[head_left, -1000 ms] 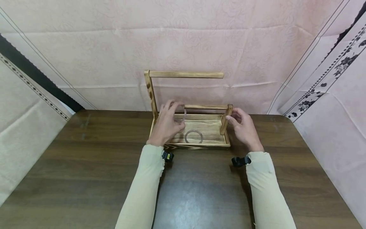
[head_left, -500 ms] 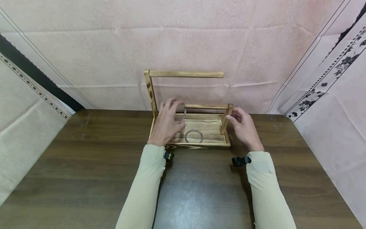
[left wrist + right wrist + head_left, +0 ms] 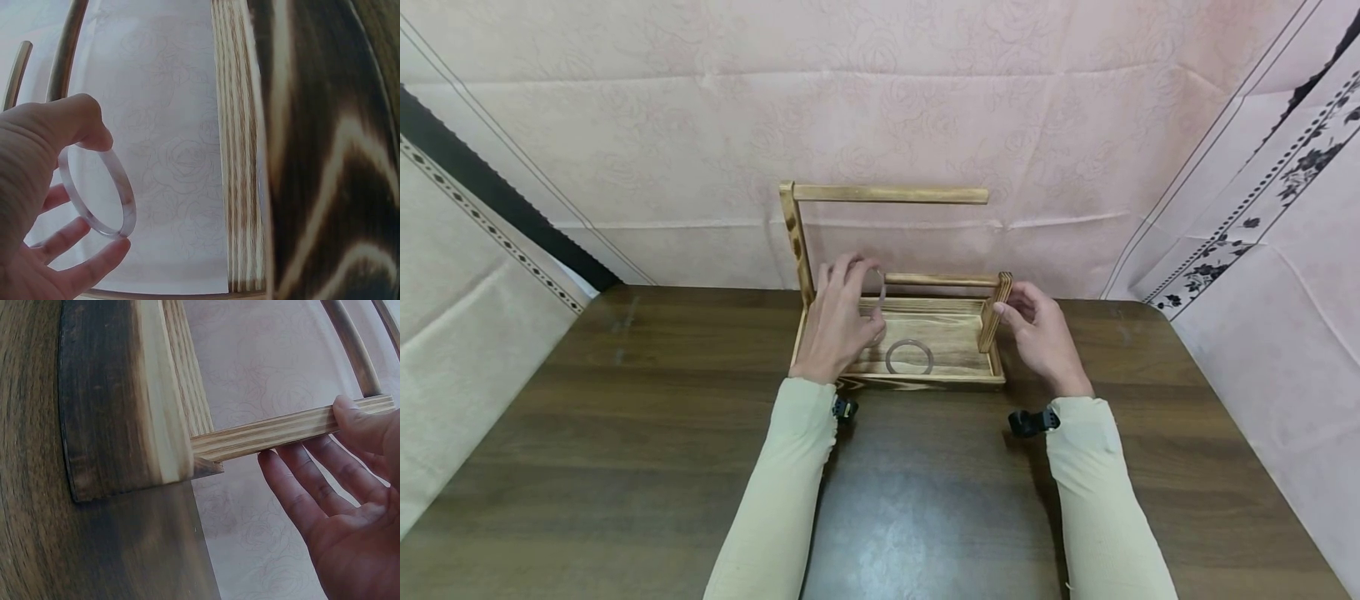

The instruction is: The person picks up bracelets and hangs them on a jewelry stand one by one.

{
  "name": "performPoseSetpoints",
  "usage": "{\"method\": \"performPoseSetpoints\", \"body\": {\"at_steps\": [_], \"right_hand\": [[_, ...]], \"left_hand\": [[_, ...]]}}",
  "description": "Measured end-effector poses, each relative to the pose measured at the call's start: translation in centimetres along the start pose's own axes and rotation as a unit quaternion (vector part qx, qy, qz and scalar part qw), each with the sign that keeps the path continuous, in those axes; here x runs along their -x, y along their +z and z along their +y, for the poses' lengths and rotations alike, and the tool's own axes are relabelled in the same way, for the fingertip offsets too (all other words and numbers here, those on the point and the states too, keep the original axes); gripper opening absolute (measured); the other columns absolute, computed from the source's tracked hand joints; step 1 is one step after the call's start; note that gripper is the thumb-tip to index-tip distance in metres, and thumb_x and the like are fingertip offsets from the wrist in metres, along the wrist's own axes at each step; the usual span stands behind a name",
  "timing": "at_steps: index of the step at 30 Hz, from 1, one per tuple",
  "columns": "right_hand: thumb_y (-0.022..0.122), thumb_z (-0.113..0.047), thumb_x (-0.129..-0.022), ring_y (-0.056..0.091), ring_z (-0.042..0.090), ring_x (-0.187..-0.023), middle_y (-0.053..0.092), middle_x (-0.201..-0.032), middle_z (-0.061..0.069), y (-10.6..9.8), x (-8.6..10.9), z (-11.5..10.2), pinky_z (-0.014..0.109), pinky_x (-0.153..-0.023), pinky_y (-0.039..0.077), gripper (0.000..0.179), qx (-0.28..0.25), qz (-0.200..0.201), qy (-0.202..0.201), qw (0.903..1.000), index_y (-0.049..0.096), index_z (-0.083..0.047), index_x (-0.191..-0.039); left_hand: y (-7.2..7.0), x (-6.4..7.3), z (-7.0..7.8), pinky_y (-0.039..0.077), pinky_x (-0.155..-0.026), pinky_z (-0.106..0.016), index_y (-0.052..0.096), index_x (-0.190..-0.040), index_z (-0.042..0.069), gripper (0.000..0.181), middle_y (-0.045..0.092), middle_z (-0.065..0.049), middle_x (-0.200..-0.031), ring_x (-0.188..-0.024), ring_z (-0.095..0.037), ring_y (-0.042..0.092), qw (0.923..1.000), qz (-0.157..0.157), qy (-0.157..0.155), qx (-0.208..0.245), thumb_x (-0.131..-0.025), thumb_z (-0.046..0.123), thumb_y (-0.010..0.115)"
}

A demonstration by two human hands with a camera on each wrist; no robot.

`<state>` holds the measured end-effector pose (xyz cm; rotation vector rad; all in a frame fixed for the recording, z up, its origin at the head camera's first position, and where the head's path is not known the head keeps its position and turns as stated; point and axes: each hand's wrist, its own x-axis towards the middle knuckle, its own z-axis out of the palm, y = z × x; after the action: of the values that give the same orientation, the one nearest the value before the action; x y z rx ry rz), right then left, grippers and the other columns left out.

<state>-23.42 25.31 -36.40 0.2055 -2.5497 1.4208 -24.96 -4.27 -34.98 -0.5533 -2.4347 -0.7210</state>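
Observation:
A wooden stand [image 3: 917,382] has a shallow tray base, a tall left post with a top rod [image 3: 887,194], and a short right post [image 3: 995,312] with a lower rod [image 3: 940,281]. My left hand [image 3: 838,325] pinches a pale, translucent bangle [image 3: 128,203] between thumb and fingers. In the head view the bangle stands nearly edge-on at the lower rod's left end. Flat in the tray lies a second bangle [image 3: 909,357]. On the right, my right hand [image 3: 1041,337] grips the short post, thumb on one face and fingers on the other.
The stand sits near the back edge of a dark wooden table [image 3: 925,500]. A pale pink patterned cloth [image 3: 880,125] hangs right behind it, and more cloth lines both sides. The tall left post [image 3: 796,242] rises close by the left hand.
My left hand and its bangle have shifted very slightly, the bangle a little to the left at the rod's end. The right hand, stand and second bangle stay put.

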Motion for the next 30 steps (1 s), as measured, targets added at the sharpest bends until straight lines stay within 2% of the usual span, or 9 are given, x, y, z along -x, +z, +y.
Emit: {"method": "performPoseSetpoints", "body": {"at_steps": [6,10,18,26,30], "right_hand": [[0.056,-0.019,-0.106,0.064,0.031,-0.113,0.066,-0.123,0.023,0.03,0.00,0.04,0.041,-0.099,0.054,0.033,-0.007,0.000,-0.001,1.0000,0.056,0.004,-0.130],[0.056,-0.019,-0.106,0.063,0.030,-0.112,0.066,-0.123,0.022,0.02,0.00,0.01,0.044,-0.099,0.054,0.033,-0.009,0.000,0.000,1.0000,0.056,0.004,-0.129],[0.056,-0.019,-0.106,0.064,0.029,-0.110,0.067,-0.123,0.021,-0.03,0.07,-0.10,0.040,-0.098,0.054,0.033,-0.003,0.000,-0.001,1.0000,0.057,0.003,-0.129],[0.057,-0.020,-0.106,0.064,0.032,-0.111,0.066,-0.124,0.022,-0.08,0.19,-0.21,0.046,-0.100,0.053,0.033,-0.010,-0.003,0.001,0.9999,0.057,0.003,-0.130],[0.057,-0.020,-0.105,0.065,0.033,-0.110,0.066,-0.123,0.022,-0.09,0.19,-0.20,0.047,-0.101,0.052,0.033,-0.011,-0.004,0.002,0.9999,0.056,0.003,-0.130]], "left_hand": [[0.07,-0.15,0.04,0.058,-0.088,-0.042,0.057,-0.135,0.009,0.058,0.051,-0.012,-0.142,-0.126,-0.034,0.046,0.9998,0.020,0.002,0.000,-0.081,0.005,0.076],[-0.08,-0.22,0.07,0.057,-0.094,-0.043,0.056,-0.136,0.009,0.058,0.051,-0.012,-0.143,-0.127,-0.034,0.046,0.9996,0.030,0.003,0.002,-0.081,0.007,0.076],[-0.11,-0.24,0.14,0.054,-0.102,-0.042,0.056,-0.136,0.008,0.059,0.052,-0.013,-0.143,-0.127,-0.034,0.048,0.9991,0.042,0.009,-0.004,-0.080,0.009,0.075],[-0.18,-0.38,0.20,0.051,-0.106,-0.040,0.056,-0.135,0.005,0.059,0.053,-0.014,-0.143,-0.129,-0.033,0.049,0.9985,0.052,0.018,-0.001,-0.079,0.008,0.074],[-0.27,-0.46,0.36,0.053,-0.104,-0.042,0.056,-0.135,0.006,0.058,0.053,-0.014,-0.143,-0.128,-0.034,0.049,0.9982,0.057,0.019,0.004,-0.080,0.008,0.074]]}}
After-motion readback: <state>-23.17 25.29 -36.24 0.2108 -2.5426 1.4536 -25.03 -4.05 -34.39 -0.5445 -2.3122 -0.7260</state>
